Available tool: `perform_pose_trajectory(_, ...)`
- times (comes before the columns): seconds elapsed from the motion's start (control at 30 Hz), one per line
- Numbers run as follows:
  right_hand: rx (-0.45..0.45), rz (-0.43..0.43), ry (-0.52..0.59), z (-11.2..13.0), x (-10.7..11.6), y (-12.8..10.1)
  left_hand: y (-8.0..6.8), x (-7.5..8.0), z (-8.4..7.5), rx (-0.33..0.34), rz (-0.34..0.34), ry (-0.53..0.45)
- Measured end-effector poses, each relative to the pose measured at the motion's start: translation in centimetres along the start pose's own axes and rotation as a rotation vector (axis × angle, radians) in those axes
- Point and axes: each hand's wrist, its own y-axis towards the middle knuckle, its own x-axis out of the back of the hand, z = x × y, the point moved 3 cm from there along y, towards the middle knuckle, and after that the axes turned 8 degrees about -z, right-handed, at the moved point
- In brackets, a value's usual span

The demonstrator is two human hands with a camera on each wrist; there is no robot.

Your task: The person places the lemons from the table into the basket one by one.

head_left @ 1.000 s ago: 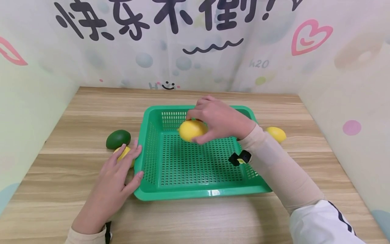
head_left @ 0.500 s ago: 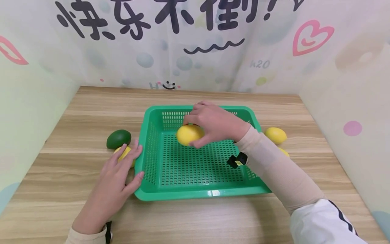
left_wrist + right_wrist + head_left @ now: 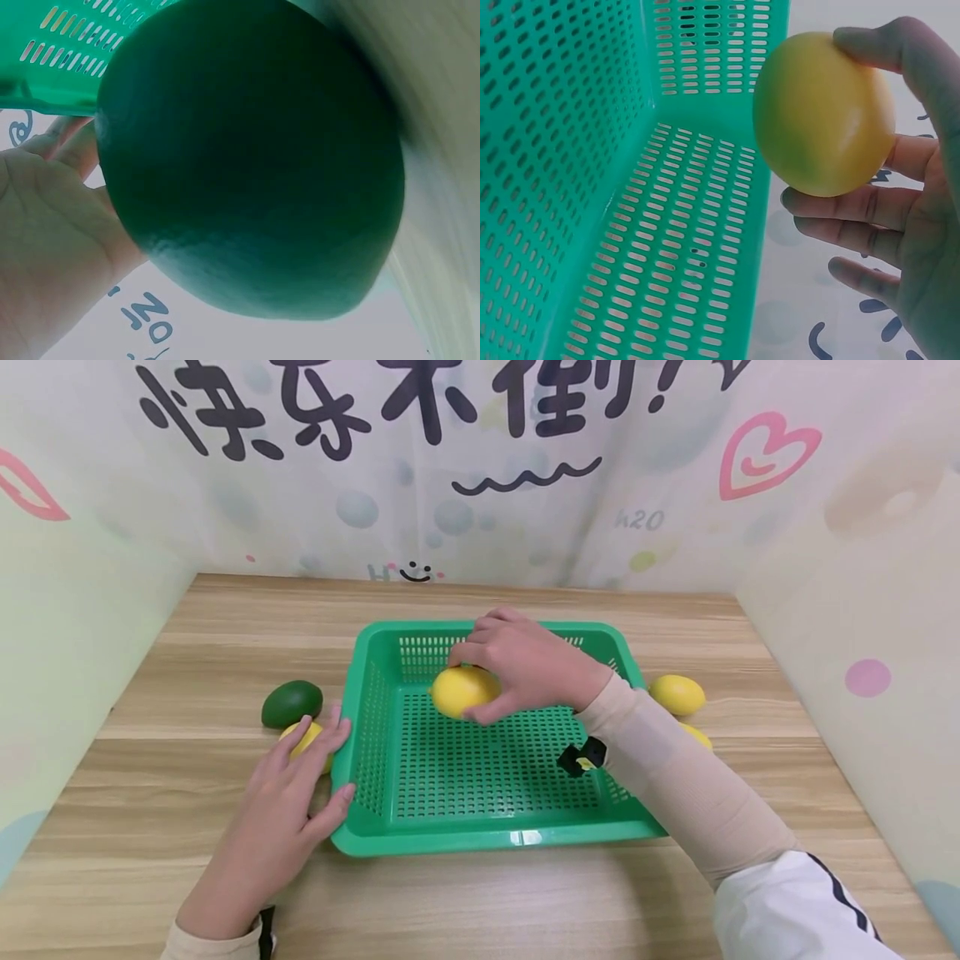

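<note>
A green perforated basket (image 3: pixel 480 841) sits mid-table. Inside it, near the far wall, my right hand (image 3: pixel 510 664) grips a yellow lemon (image 3: pixel 459 689), fingers curled over its top and thumb beneath. In the right wrist view this lemon (image 3: pixel 821 124) hangs just above the basket floor (image 3: pixel 667 247). My left hand (image 3: pixel 288 793) lies flat on the table with straight fingers. It rests against the basket's left rim and partly covers a second yellow lemon (image 3: pixel 303 737). A dark green fruit (image 3: pixel 292 702) lies just beyond it and fills the left wrist view (image 3: pixel 247 165).
Two more yellow lemons (image 3: pixel 677 693) (image 3: pixel 699 735) lie on the wooden table (image 3: pixel 480 902) right of the basket, the nearer one partly hidden by my right sleeve. Patterned walls (image 3: pixel 75 610) enclose the table on the left, back and right.
My right hand has carried the lemon slightly left and lower inside the basket. The left hand and the other fruits have stayed put.
</note>
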Motion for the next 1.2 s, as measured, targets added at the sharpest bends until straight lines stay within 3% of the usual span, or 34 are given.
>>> perform_pose_trajectory(1.2, -0.042, 0.03, -0.017, -0.3, -2.3, 0.1, 0.0, -0.2, -0.1, 0.001, 0.009, 0.008)
